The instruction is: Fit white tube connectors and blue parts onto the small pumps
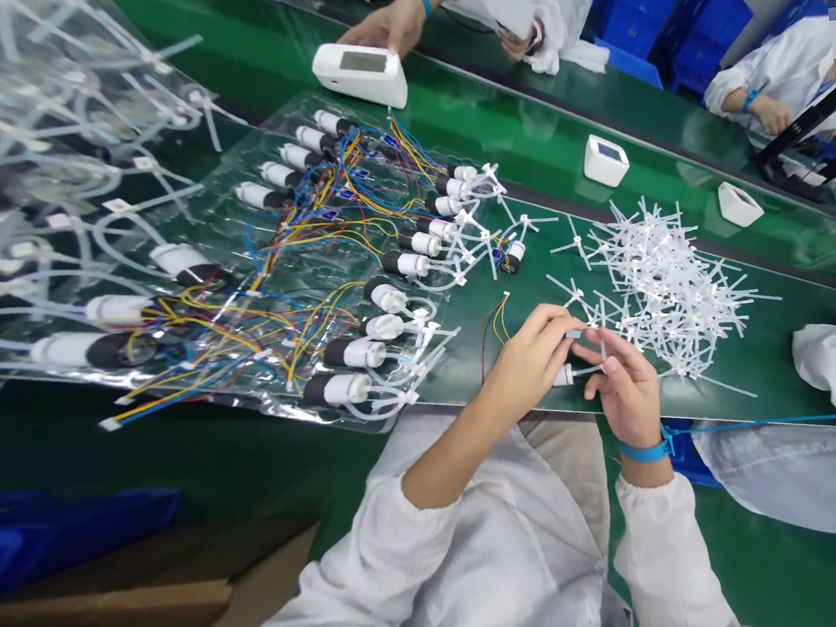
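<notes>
My left hand [533,363] is closed, thumb and fingers pinching the end of a thin translucent tube [574,334]. Facing it, my right hand [628,382] grips a tube piece [603,345] between thumb and fingers. Below the left fingers shows the white end of a small motor pump [563,375]; its body is mostly hidden by that hand. Coloured wires [501,321] stick out behind my left hand, seemingly from this pump. A short tube runs from the pump toward my right hand. Whether the pieces are joined cannot be made out.
A pile of white tube connectors [668,290] lies right of my hands. Left, several wired pumps [347,354] rest on clear plastic bags [307,266]. Across the green belt [503,128], a co-worker's hand [400,24] holds a white device [361,73]. More devices [604,159] sit on the belt.
</notes>
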The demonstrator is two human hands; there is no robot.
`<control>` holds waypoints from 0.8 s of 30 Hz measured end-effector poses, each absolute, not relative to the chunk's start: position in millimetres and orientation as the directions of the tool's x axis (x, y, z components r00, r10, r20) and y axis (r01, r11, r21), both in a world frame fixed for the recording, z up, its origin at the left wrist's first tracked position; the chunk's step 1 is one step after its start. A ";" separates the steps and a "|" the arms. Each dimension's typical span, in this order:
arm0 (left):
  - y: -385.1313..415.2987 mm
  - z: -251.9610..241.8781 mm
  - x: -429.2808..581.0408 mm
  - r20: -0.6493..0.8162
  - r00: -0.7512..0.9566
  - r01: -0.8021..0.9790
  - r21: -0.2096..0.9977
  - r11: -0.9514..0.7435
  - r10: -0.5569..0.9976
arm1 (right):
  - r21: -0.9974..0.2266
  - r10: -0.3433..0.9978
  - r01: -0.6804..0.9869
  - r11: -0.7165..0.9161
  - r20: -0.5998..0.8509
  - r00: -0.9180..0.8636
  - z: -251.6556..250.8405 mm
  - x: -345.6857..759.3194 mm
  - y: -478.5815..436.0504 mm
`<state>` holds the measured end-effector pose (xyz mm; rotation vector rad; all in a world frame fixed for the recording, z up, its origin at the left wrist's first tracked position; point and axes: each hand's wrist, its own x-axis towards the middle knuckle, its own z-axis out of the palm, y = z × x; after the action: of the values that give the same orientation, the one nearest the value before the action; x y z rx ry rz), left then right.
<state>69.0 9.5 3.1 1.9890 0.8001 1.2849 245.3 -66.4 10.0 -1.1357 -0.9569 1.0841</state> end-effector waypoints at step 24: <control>7.4 8.9 67.8 0.505 0.330 0.067 0.830 -0.553 0.798 | -0.974 0.963 -0.131 0.184 0.152 0.224 -1.4 248.1 -64.8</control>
<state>67.8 7.4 8.9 1.8697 0.7628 1.2763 248.1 -64.8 -1.4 -1.0706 -1.0205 0.9984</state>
